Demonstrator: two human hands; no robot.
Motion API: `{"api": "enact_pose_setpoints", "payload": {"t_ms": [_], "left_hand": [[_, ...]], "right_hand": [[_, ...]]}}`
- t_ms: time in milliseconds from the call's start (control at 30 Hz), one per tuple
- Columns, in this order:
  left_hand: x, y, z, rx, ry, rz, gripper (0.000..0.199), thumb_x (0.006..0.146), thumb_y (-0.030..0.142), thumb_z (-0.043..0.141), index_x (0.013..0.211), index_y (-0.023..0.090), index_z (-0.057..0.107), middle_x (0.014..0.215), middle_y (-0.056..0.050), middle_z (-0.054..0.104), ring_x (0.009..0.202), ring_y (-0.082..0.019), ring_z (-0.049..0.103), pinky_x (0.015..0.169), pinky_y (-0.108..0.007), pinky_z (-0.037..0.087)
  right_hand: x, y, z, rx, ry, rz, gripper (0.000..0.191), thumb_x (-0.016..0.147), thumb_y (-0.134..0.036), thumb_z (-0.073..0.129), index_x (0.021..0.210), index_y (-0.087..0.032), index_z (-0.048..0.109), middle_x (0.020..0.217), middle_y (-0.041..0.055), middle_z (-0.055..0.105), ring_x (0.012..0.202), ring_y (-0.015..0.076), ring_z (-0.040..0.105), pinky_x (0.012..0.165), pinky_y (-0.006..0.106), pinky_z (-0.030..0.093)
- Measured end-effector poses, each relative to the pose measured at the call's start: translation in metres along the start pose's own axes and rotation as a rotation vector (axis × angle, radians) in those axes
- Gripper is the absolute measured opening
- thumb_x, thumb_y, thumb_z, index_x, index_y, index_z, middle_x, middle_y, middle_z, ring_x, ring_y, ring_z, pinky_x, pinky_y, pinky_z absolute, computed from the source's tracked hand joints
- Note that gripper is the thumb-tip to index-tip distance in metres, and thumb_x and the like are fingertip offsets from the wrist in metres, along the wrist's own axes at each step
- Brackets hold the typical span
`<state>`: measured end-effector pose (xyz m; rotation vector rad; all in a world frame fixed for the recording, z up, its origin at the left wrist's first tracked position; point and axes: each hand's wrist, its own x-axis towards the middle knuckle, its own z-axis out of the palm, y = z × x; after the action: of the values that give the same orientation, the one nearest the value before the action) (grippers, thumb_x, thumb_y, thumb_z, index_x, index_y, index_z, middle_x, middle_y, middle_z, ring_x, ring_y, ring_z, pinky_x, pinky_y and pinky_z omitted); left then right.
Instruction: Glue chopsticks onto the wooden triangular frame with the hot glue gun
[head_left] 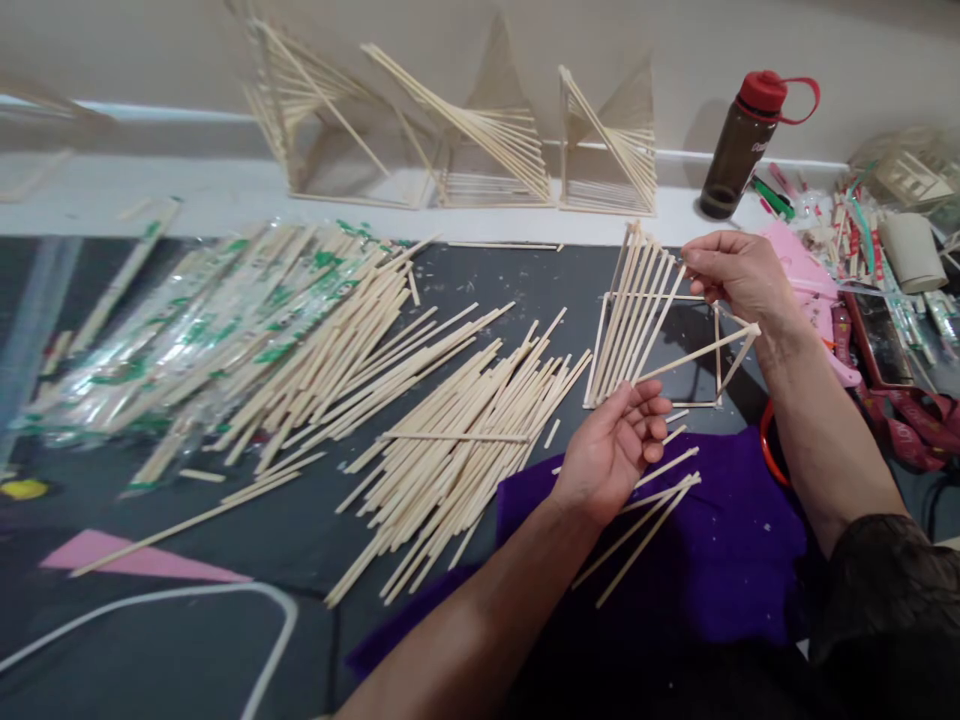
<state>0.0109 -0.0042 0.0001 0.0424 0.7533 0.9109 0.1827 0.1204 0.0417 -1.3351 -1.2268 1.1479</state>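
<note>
A frame of wooden chopsticks (pixel 600 345) stands on the dark table, with a slanted row of sticks fanning up its left side. At the end of that row is one chopstick (pixel 661 322), set at a slant. My right hand (pixel 739 268) pinches its upper end between thumb and fingertips. Lower down, my left hand (pixel 616 445) is closed with thumb and forefinger at the same stick's bottom end, the other fingers curled. Below my left hand, several loose sticks (pixel 649 535) lie on a purple cloth (pixel 739 560).
Left of my hands lie a heap of bare chopsticks (pixel 450 440) and plastic-wrapped chopsticks (pixel 225 310). Three twisted stick models (pixel 495 125) stand on the white ledge behind, near a dark bottle (pixel 739 150) with a red lid. A paper cup (pixel 911 250) and a white cable (pixel 281 610) are also around.
</note>
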Motion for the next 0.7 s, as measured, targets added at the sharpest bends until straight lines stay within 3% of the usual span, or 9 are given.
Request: {"api": "enact_pose_setpoints", "payload": {"t_ms": [433, 700], "left_hand": [[0.0026, -0.0016, -0.0073, 0.073, -0.008, 0.039, 0.018, 0.091, 0.025, 0.058, 0.087, 0.010, 0.067, 0.069, -0.004, 0.063, 0.051, -0.007, 0.053, 0.039, -0.015, 0.036], [0.0008, 0.0003, -0.0064, 0.073, 0.018, 0.017, 0.020, 0.094, 0.022, 0.053, 0.087, 0.010, 0.067, 0.068, -0.004, 0.063, 0.049, -0.007, 0.053, 0.038, -0.015, 0.037]], "right_hand": [[0.0008, 0.0040, 0.0029, -0.011, 0.004, 0.018, 0.009, 0.072, -0.023, 0.073, 0.072, -0.016, 0.068, 0.066, 0.0014, 0.068, 0.048, 0.0061, 0.058, 0.039, 0.016, 0.036], [-0.0018, 0.0028, 0.0071, -0.053, 0.030, -0.017, 0.006, 0.073, -0.019, 0.067, 0.070, -0.015, 0.070, 0.061, -0.0002, 0.065, 0.046, 0.0052, 0.054, 0.040, 0.016, 0.035]]}}
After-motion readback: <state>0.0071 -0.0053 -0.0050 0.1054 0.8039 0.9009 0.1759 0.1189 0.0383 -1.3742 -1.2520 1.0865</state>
